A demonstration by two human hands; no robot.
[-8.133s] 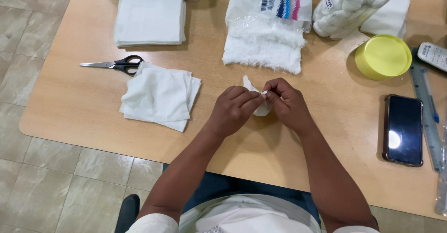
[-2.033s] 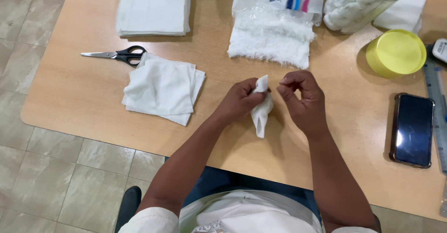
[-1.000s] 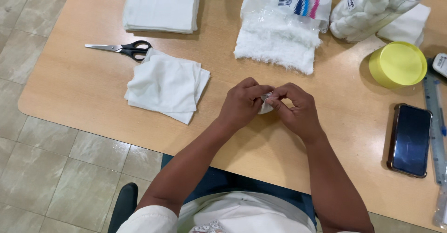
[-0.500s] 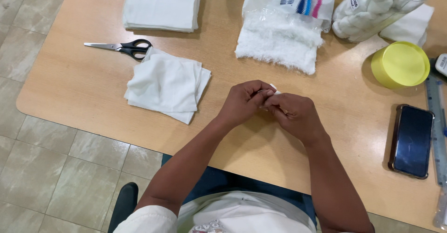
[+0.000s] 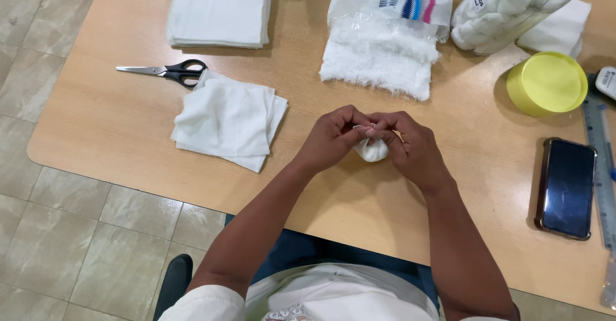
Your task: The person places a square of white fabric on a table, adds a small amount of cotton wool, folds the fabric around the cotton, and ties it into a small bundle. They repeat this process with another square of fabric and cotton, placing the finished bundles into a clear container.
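A light wooden table with rounded corners carries black-handled steel scissors, a loose pile of white cloth squares, a neat folded white stack, a fluffy white cotton pad, a round yellow plastic lid and a black smartphone.

Light wooden table with rounded corner over beige tiled floor

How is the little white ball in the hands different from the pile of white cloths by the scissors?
The ball is small, round and bunched up; the cloth pile is bigger, flat and spread out. The ball is pinched between both hands; the pile lies untouched on the table. Both are white.
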